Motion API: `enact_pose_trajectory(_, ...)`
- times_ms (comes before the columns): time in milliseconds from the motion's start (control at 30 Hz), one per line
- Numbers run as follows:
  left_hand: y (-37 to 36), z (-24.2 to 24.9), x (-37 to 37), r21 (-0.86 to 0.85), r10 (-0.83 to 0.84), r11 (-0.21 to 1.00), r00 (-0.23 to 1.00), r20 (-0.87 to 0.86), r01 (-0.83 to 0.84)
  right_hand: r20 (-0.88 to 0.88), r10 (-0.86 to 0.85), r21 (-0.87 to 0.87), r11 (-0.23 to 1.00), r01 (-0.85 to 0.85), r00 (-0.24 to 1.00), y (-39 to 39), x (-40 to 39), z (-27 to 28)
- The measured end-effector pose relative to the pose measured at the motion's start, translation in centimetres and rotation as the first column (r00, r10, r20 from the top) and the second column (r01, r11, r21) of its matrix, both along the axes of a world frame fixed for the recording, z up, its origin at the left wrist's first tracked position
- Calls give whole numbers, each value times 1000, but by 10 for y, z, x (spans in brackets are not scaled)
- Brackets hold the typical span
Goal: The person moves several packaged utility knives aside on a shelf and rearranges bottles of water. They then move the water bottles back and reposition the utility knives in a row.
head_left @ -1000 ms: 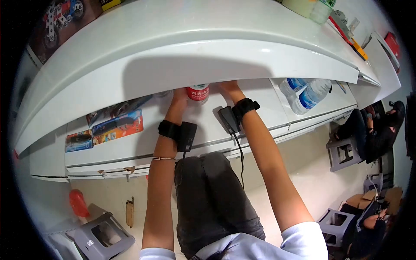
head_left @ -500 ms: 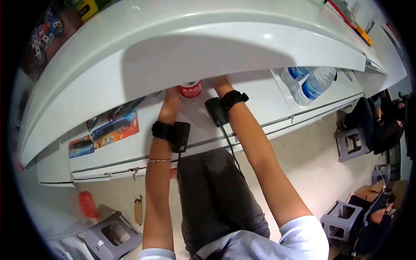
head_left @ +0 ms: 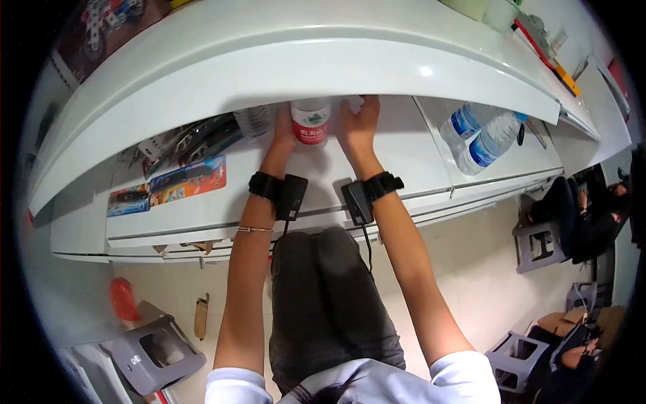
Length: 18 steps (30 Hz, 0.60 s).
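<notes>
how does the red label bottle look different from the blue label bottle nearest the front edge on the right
The red label bottle has a mostly red label, while the blue label bottle has a blue and white one. The red label bottle is between the left hand and right hand; the blue label bottle is beside another bottle, away from both hands. Both are clear.

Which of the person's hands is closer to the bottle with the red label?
The left. The left hand is close beside one side of the red-labelled bottle; the right hand is off its other side, across a clearly wider gap.
</notes>
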<state>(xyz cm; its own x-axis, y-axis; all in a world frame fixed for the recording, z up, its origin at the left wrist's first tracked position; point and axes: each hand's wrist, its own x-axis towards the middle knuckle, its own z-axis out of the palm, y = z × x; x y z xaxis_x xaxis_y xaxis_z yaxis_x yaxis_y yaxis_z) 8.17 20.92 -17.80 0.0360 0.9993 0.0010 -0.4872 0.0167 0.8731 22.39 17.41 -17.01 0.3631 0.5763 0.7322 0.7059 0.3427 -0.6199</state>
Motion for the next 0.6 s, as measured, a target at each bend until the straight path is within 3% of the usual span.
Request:
enact_pose_trajectory(33, -1, 7, 3, -45, -4, 999, 1000, 25, 5, -137, 44, 128, 991, -26, 990, -10, -9, 13)
enact_pose_trajectory(167, -4, 17, 2, -30, -29, 999, 997, 76, 32, -157, 187, 251, 957, -144, 970, -45, -30, 52)
enact_pose_trajectory(267, -4, 17, 0, -5, -56, 998, 995, 88, 57, -228, 405, 278, 898, -340, 885, -67, -60, 80)
enact_pose_trajectory(300, -4, 15, -1, -3, -65, 998, 994, 88, 66, -213, 399, 312, 893, -326, 892, -67, -71, 91)
enact_pose_trajectory(400, -11, 8, -9, 11, -84, 996, 994, 73, 83, -206, 430, -90, 886, -455, 879, -70, -97, 112)
enact_pose_trajectory(500, -16, 1, -15, 11, -106, 994, 993, 49, 106, 340, 263, 195, 920, -341, 903, -29, -123, 93)
enact_pose_trajectory(600, -22, -6, -20, 8, -116, 993, 992, 40, 116, 179, 466, 98, 868, -487, 867, -28, -137, 94)
